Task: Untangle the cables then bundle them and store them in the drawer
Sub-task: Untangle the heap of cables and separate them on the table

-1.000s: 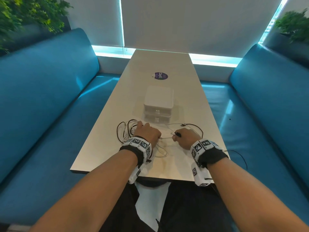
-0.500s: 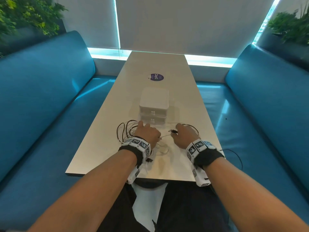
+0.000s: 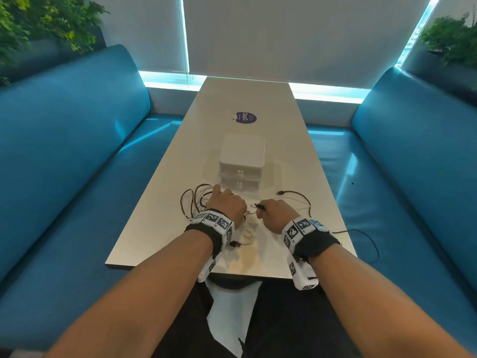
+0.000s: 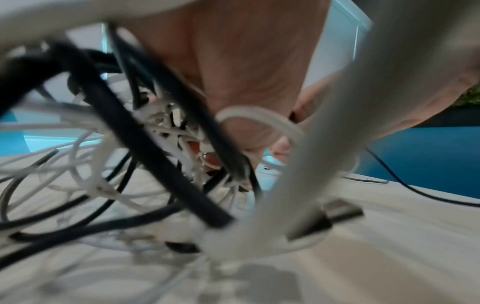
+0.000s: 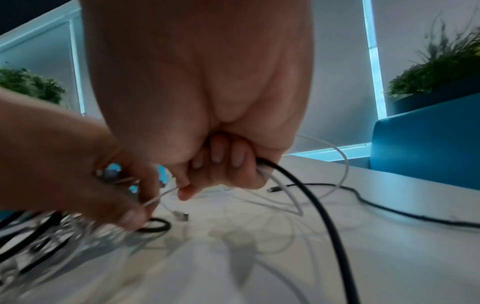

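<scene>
Head view: cable tangle [image 3: 198, 202] near bench [image 3: 160, 223] front edge, before closed drawer unit [image 3: 242, 164]. Left hand [image 3: 227, 202] pins knot; right hand [image 3: 276, 211] fingers curled round black and white strands, likely to separate them.

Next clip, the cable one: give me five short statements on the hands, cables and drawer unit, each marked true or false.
1. The right hand grips a black cable and a white cable. True.
2. Both drawers of the drawer unit are open. False: both are closed.
3. The left hand rests on the cable tangle. True.
4. The tangle lies inside a drawer. False: it lies on the table.
5. A sticker sits beyond the drawer unit. True.
</scene>
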The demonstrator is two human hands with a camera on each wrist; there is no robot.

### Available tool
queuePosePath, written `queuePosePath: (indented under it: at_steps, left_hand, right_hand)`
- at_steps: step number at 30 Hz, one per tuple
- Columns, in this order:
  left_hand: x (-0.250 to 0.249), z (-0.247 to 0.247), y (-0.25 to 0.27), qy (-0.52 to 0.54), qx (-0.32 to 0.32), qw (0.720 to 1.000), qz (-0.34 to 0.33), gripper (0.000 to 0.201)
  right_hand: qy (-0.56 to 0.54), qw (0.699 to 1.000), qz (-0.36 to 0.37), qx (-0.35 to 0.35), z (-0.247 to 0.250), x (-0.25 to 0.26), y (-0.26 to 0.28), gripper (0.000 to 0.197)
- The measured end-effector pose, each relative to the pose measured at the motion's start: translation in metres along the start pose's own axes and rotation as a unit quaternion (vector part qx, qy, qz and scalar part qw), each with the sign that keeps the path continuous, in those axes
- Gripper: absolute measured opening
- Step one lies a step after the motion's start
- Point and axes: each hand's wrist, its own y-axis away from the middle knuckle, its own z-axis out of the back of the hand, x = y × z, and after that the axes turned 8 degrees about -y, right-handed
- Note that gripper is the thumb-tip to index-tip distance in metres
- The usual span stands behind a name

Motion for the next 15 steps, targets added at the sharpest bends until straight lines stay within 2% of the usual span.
queuePosePath:
  at_steps: [4,7,12,15]
  left_hand:
    - [0.007,-0.003,-0.001,-0.007,-0.018,1.0,-0.003,0.025]
    - [0.003,-0.002,0.001,-0.017,-0.023,1.0,-0.009,0.025]
    - [-0.003,-0.001,0.002,-0.032,-0.011,0.999,-0.022,0.025]
    - [-0.005,0.0,0.003,-0.034,-0.006,0.999,-0.031,0.026]
  right_hand:
    - [0.034,0.997,-0.044,-0.058,0.02,-0.024,-0.002,0.027]
    - [0.045,0.995,-0.056,-0.069,0.021,-0.03,-0.002,0.028]
    - [0.025,0.995,-0.036,-0.088,0.01,-0.018,0.004,0.029]
    - [-0.003,0.997,0.01,-0.082,0.001,-0.005,0.004,0.025]
